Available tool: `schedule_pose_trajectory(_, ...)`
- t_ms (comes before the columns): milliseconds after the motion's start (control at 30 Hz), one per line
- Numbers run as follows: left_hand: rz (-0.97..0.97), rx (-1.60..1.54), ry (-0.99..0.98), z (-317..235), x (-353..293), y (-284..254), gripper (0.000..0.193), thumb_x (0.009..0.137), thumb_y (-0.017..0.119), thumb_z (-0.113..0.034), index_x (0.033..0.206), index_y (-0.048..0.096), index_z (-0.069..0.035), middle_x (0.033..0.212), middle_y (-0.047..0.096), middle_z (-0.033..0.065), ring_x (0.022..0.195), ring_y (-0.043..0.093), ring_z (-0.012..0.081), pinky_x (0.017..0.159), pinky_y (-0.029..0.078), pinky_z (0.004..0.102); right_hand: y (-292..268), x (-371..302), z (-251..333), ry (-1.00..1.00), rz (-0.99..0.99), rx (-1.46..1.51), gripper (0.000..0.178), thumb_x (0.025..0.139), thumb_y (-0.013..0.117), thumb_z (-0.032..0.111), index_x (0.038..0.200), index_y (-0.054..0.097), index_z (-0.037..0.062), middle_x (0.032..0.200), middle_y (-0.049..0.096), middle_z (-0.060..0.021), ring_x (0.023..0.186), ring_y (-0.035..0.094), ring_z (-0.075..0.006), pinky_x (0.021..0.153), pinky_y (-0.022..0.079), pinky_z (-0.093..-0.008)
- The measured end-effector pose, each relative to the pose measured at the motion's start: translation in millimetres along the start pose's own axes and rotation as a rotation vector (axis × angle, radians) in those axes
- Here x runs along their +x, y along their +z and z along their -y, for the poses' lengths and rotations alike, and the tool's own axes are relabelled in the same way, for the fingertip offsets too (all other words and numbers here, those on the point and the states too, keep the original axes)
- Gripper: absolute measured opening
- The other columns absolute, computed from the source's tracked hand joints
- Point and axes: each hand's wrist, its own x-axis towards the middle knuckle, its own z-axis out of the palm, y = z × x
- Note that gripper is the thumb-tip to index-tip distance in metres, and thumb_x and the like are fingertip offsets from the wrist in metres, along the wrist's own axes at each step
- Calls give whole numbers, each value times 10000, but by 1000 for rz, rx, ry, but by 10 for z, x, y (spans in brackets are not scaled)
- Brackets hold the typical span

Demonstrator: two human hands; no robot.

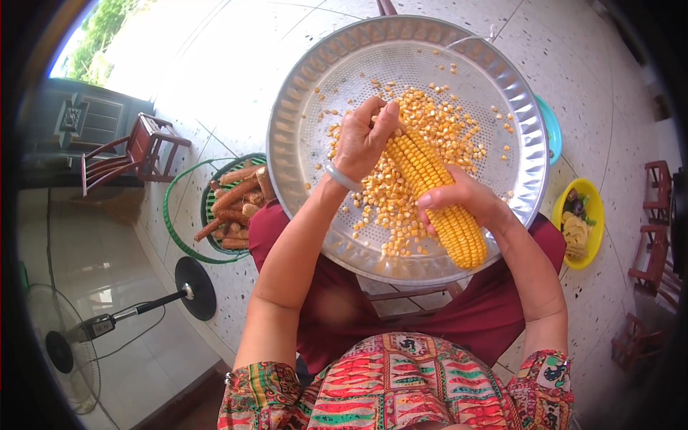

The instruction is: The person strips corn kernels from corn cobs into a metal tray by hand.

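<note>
A thick ear of corn (pixel 459 236), still covered in yellow kernels along most of its length, slants over a wide round metal tray with a perforated base (pixel 519 93). Wrapped around its lower half is my right hand (pixel 473 197), thumb across the top. My left hand (pixel 364 137), with a pale bangle at the wrist, is closed at the ear's upper end, fingers curled and thumb pressed in; the fingertips are partly hidden. Loose corn kernels (pixel 448 129) lie heaped beneath the ear and scattered over the tray, which rests across my lap.
Left of the tray, a green basket (pixel 172 215) holds several bare cobs (pixel 233 201). A standing fan (pixel 104 326) and a wooden chair (pixel 147 147) are farther left. At the right sit a yellow basin (pixel 597 208) with contents, a turquoise container (pixel 552 129) and small wooden stools (pixel 656 190).
</note>
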Motion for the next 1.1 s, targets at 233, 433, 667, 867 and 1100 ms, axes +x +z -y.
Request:
schedule_pose_trajectory(233, 63, 34, 55, -122, -56, -36, 490, 872, 765, -472, 1021, 567, -48, 744, 548, -5, 654, 531, 72, 557, 438, 251, -22, -40, -57, 112, 69, 438, 317, 860, 660, 246, 1015, 599, -24, 774, 653, -140, 607, 654, -210, 581, 570, -319)
schedule_pose_trajectory(433, 49, -69, 40, -70, -32, -36, 342, 924, 714, -350, 973, 571, -43, 733, 562, -13, 662, 544, 67, 571, 435, 249, -48, -25, -123, 131, 114, 437, 330, 857, 642, 266, 1027, 601, -13, 775, 648, -152, 615, 649, -233, 580, 567, -327)
schedule_pose_trajectory(667, -19, -304, 30, -65, -4, -11, 381, 932, 705, -396, 970, 590, -35, 723, 561, -19, 656, 524, 60, 568, 422, 243, -67, -1, -170, 137, 205, 566, 397, 863, 620, 288, 1137, 559, 6, 790, 638, -166, 605, 632, -239, 569, 554, -360)
schedule_pose_trajectory(867, 49, 7, -6, -128, -42, -65, 379, 896, 762, -353, 1017, 581, -43, 766, 576, -38, 688, 528, 28, 583, 423, 200, -25, -15, -85, 77, 219, 607, 465, 915, 589, 365, 1199, 515, 4, 851, 631, -179, 590, 621, -225, 520, 544, -334)
schedule_pose_trajectory(1100, 29, -187, -14, -131, -29, 10, 333, 920, 727, -335, 947, 586, -35, 739, 591, -20, 676, 523, 45, 586, 440, 233, 11, -29, -128, 36, 208, 616, 469, 934, 578, 386, 1208, 504, 13, 844, 617, -172, 581, 613, -216, 503, 537, -321)
